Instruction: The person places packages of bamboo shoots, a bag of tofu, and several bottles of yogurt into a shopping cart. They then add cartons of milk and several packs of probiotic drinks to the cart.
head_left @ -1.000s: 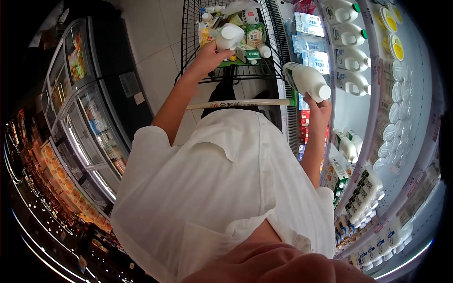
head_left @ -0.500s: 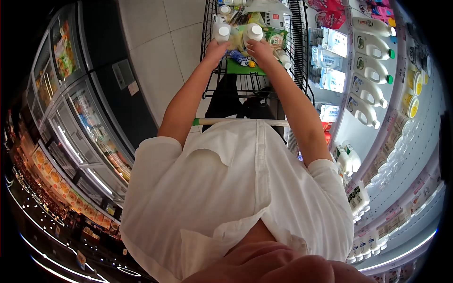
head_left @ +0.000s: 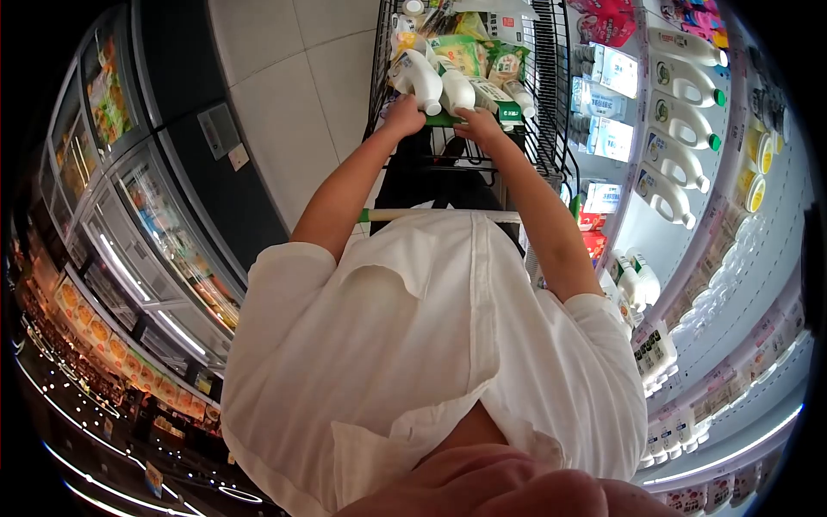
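Two white bottles lie tilted side by side at the near end of a shopping cart, caps pointing toward me. My left hand is curled beside the cap of the left bottle; its fingertips are mostly hidden. At the cap of the right bottle, my right hand has its fingers pressed to the cap end. Right of them lie a green-and-white carton and a small white bottle. Behind the bottles are a green-and-yellow bag and other packages.
A pale cart handle crosses in front of my waist. On the right, a shelf holds several large white jugs and blue-white packs. Glass-door freezers line the left, beyond a tiled floor.
Both bottles, upright in my hands before, now lie tipped with caps toward me. My hands have come slightly nearer my body. The carton and green-and-yellow bag show more fully.
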A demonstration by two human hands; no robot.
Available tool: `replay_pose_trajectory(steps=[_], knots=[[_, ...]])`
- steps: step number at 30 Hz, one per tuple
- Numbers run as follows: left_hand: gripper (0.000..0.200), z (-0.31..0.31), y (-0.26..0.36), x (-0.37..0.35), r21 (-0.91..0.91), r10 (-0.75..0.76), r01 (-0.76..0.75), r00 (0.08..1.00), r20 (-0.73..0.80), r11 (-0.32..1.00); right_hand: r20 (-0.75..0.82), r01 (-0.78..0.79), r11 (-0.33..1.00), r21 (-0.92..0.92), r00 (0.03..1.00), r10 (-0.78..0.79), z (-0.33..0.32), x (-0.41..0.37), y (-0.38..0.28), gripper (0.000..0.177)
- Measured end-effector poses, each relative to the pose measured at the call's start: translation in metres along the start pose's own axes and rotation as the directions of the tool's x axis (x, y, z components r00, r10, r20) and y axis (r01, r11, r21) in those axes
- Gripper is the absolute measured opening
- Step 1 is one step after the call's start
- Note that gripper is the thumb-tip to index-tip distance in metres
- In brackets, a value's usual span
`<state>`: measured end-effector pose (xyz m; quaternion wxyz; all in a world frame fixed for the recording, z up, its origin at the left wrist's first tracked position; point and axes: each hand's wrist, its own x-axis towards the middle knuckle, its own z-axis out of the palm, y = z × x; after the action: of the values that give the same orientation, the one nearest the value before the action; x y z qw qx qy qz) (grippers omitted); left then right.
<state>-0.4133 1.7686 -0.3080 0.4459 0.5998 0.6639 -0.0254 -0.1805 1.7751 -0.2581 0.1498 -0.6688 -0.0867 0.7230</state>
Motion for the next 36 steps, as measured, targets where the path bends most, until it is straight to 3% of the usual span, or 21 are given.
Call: replay_pose_trajectory(steps=[3,4,6,8,10,12,14,17,19,20,25,31,36], knots=[[0.06,-0.004,0.008,-0.014,0.019,-0.057,0.056,0.998,0.023,0.998,-0.085,0.187,0.894,-0.408,0.967,-0.242,-0.018,-0.021,-0.001,0.073],[0.06,-0.009,0.013,-0.024,0.031,-0.043,0.042,0.999,0.021,0.999,-0.091,0.197,0.897,-0.395,0.964,-0.252,-0.028,-0.028,0.006,0.073],[0.06,-0.017,0.032,-0.053,0.053,0.063,-0.061,0.997,-0.041,0.997,0.043,0.439,0.538,-0.719,0.801,-0.597,-0.056,-0.048,0.015,0.075],[0.058,-0.03,0.058,-0.092,-0.071,0.19,-0.19,0.982,0.0,0.979,0.051,0.502,0.515,-0.695,0.749,-0.661,-0.067,-0.123,0.01,0.066],[0.057,-0.028,0.08,-0.132,-0.055,0.31,-0.313,0.949,-0.058,0.948,0.036,0.577,0.332,-0.746,0.534,-0.845,-0.087,-0.184,0.027,0.057],[0.058,-0.037,0.107,-0.174,0.016,0.434,-0.434,0.901,-0.019,0.901,0.021,0.56,0.145,-0.815,0.279,-0.96,-0.111,-0.23,0.055,0.052],[0.058,-0.025,0.111,-0.198,0.129,0.546,-0.538,0.837,-0.038,0.833,-0.033,0.494,0.124,-0.861,0.189,-0.981,-0.134,-0.258,0.093,0.053],[0.075,-0.015,0.119,-0.22,0.288,0.613,-0.584,0.79,-0.015,0.759,-0.04,0.408,0.108,-0.907,0.173,-0.984,-0.155,-0.26,0.155,0.059],[0.079,-0.008,0.118,-0.221,0.32,0.642,-0.602,0.766,-0.026,0.732,0.054,0.281,0.018,-0.959,0.246,-0.968,-0.157,-0.245,0.178,0.069],[0.082,-0.001,0.114,-0.219,0.361,0.635,-0.578,0.771,-0.052,0.731,0.035,0.247,0.034,-0.968,0.269,-0.962,-0.155,-0.228,0.187,0.079],[0.092,0.002,0.116,-0.226,0.395,0.617,-0.541,0.782,-0.088,0.742,0.045,0.302,0.026,-0.953,0.225,-0.973,-0.154,-0.223,0.182,0.088],[0.09,-0.007,0.126,-0.218,0.364,0.552,-0.482,0.826,-0.114,0.797,0.052,0.332,0.01,-0.943,0.179,-0.982,-0.148,-0.219,0.16,0.087],[0.083,-0.02,0.128,-0.199,0.379,0.599,-0.507,0.781,-0.179,0.774,0.054,0.282,0.001,-0.96,0.187,-0.981,-0.142,-0.207,0.134,0.087]])
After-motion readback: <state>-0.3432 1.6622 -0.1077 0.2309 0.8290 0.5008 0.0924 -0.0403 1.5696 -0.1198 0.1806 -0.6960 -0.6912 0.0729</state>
